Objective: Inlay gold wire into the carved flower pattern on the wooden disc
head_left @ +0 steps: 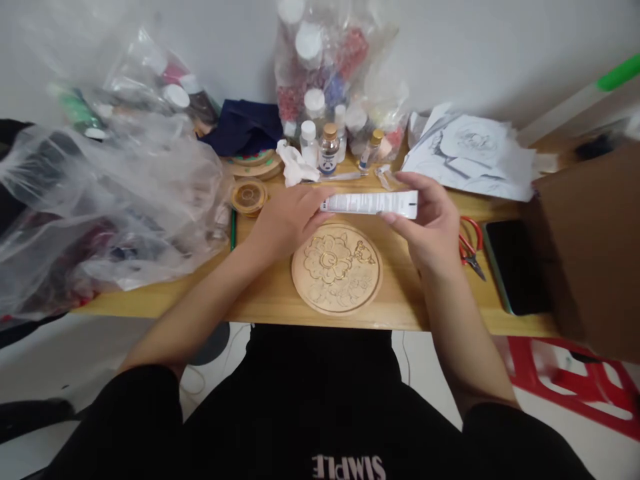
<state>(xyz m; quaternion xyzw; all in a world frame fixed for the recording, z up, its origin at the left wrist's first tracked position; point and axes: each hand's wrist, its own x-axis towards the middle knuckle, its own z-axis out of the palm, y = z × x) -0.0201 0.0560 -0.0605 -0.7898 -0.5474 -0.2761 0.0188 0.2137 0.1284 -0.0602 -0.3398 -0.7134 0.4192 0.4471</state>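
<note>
A white tube with small print (370, 203) is held level between my two hands, above the far edge of a round wooden disc. My left hand (290, 220) pinches its left end, and my right hand (431, 217) grips its wider right end between thumb and fingers. The disc (337, 270) lies flat on the wooden table (400, 293), with a flower outlined in gold wire and finer drawn lines below it. Parts of the left fingertips are hidden behind the tube's end.
Behind are small bottles (329, 150), a crumpled tissue (296, 163) and bags of jars (320, 67). Plastic bags (150, 200) and a wire spool (249, 196) lie left. On the right are red-handled pliers (470, 243), a phone (516, 267), a cardboard box (595, 247) and printed sheets (465, 150).
</note>
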